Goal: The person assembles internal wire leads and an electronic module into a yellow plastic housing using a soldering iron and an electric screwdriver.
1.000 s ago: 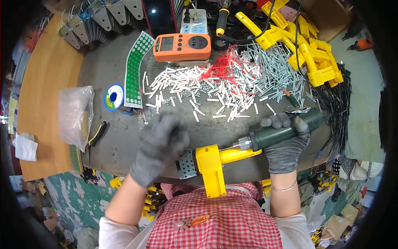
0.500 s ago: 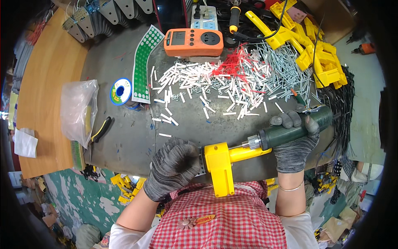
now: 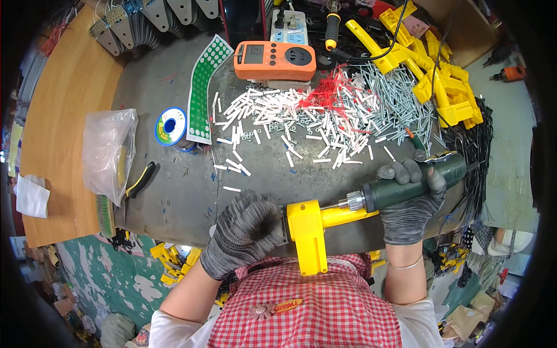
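My gloved left hand [image 3: 243, 232] is closed at the left end of a yellow plastic part [image 3: 307, 232], beside a dark plate on that end; its fingertips are hidden. The part has a block-shaped body and a handle-like arm reaching right. Wrapped in my gloved right hand [image 3: 412, 200] is a dark green electric screwdriver [image 3: 400, 187], lying almost level. Its silver nose points left and the thin bit reaches to the yellow body, just above the arm. Where the tip ends inside the part cannot be seen.
Beyond my hands lie white sleeves [image 3: 267, 104], red wires [image 3: 328, 90] and long screws [image 3: 400, 98] in a heap. An orange meter [image 3: 275, 61], a solder spool [image 3: 170, 126], a green dotted sheet [image 3: 200, 98] and pliers [image 3: 140, 181] surround it. More yellow parts [image 3: 452, 93] are piled at far right.
Both hands, the yellow part and the electric screwdriver keep nearly the same pose. The view has shifted very slightly.
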The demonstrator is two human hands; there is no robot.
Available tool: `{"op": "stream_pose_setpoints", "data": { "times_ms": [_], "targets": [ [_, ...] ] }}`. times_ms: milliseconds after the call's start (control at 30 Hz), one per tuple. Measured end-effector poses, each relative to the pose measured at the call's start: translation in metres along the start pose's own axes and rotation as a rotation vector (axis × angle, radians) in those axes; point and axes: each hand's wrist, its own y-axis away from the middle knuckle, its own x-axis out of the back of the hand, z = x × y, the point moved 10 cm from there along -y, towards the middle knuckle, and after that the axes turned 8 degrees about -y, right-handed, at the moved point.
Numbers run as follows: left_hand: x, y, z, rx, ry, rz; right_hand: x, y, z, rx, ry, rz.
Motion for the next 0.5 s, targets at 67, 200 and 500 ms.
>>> {"op": "stream_pose_setpoints", "data": {
  "times_ms": [67, 200, 500],
  "targets": [
    [0.0001, -0.0014, 0.002, -0.017, -0.014, 0.007, 0.0, -0.0005, -0.0007, -0.003, -0.003, -0.012],
    [-0.0012, -0.0019, 0.0064, -0.068, -0.024, 0.006, -0.006, 0.0008, 0.0012, -0.011, -0.014, -0.058],
    [-0.0017, -0.0011, 0.0026, -0.034, 0.006, 0.003, -0.0017, 0.001, 0.0026, -0.026, -0.016, -0.029]
  ]
}}
